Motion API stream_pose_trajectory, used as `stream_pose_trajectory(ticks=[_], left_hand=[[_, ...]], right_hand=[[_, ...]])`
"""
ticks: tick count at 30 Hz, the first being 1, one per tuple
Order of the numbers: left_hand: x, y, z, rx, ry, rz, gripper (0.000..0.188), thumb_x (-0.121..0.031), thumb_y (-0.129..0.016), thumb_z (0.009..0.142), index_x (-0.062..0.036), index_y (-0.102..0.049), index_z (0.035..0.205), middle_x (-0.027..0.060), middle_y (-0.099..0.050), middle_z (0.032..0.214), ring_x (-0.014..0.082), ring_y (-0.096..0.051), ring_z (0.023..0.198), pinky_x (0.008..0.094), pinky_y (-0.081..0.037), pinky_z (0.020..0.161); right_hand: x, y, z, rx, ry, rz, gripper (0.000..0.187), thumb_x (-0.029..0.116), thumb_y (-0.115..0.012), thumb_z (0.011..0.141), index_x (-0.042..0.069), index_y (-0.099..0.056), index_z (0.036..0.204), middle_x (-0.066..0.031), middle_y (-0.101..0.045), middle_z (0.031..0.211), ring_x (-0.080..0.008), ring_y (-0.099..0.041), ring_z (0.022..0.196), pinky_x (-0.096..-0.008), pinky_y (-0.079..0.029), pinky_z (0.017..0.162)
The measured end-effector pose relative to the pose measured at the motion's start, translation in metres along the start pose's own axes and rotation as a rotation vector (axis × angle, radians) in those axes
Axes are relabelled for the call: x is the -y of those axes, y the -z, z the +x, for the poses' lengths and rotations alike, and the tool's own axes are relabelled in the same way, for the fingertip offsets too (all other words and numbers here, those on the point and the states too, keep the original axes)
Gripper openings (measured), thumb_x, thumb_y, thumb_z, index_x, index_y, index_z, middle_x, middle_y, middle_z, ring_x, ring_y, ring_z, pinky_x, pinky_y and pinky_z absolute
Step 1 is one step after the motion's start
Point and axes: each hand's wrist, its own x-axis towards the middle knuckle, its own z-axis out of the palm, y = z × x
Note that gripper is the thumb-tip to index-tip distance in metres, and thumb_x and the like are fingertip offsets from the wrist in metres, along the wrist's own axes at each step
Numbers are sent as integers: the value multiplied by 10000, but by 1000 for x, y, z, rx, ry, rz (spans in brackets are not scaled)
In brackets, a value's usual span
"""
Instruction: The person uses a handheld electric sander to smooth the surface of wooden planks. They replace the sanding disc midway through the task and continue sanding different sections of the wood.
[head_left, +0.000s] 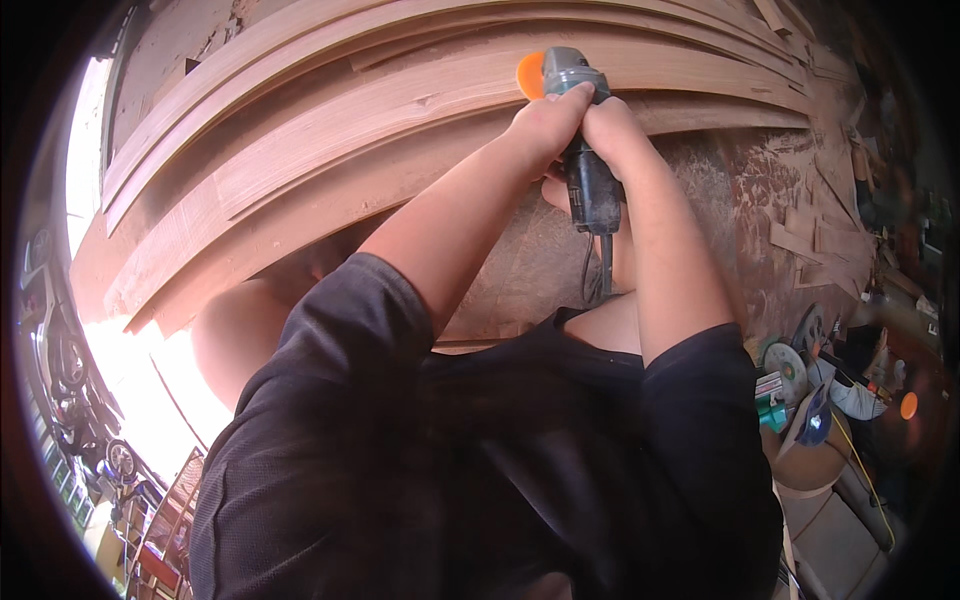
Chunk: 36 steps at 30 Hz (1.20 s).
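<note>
An angle grinder with a dark body and a greenish-grey head is between my two hands, its cord hanging toward me. The orange disc sits on the left of its head, against or just over a long pale wooden board; contact cannot be made out. My left hand is closed around the grinder near its head, with some fingers hidden beneath. My right hand grips it from the other side, thumb side toward the head. Both forearms reach forward from dark sleeves.
More long curved boards lie along the far side, side by side. Thin wood offcuts are scattered at the right. Another power tool with a round disc lies at the lower right, near a yellow cord. Bright light enters at the left.
</note>
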Motion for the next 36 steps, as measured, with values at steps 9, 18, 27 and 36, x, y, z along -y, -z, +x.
stream_pose_trajectory(ticks=[9, 18, 27, 36], left_hand=[[7, 17, -19, -41, -12, 14, 825, -680, -483, 1008, -16, -500, 1496, 278, -594, 1408, 441, -628, 1237, 585, -576, 962], [49, 90, -113, -563, -65, -378, 804, -690, -426, 1043, -66, -449, 1551, 236, -536, 1483, 394, -551, 1312, 614, -459, 1076], [38, -28, -16, -180, -42, -92, 744, -632, -436, 1055, 2, -563, 1422, 262, -652, 1311, 398, -684, 1133, 545, -593, 957], [7, -35, 20, -122, 3, 155, 773, -650, -464, 1020, -15, -555, 1451, 227, -664, 1319, 386, -697, 1104, 529, -600, 915]], right_hand=[[-3, -24, 2, 38, 78, -42, 549, 363, -661, 941, -134, -718, 1169, -329, -742, 1138, -379, -749, 1100, -428, -573, 920], [116, -118, -78, 401, 247, -469, 548, 392, -628, 953, -45, -706, 1273, -254, -732, 1253, -368, -717, 1194, -448, -564, 1022], [-7, 11, -22, 173, 119, -226, 587, 435, -671, 941, -110, -728, 1150, -325, -738, 1145, -404, -727, 1148, -452, -565, 958], [-3, 22, -24, 64, -31, 259, 562, 394, -685, 958, -137, -721, 1138, -246, -761, 1086, -302, -750, 1012, -419, -562, 872]])
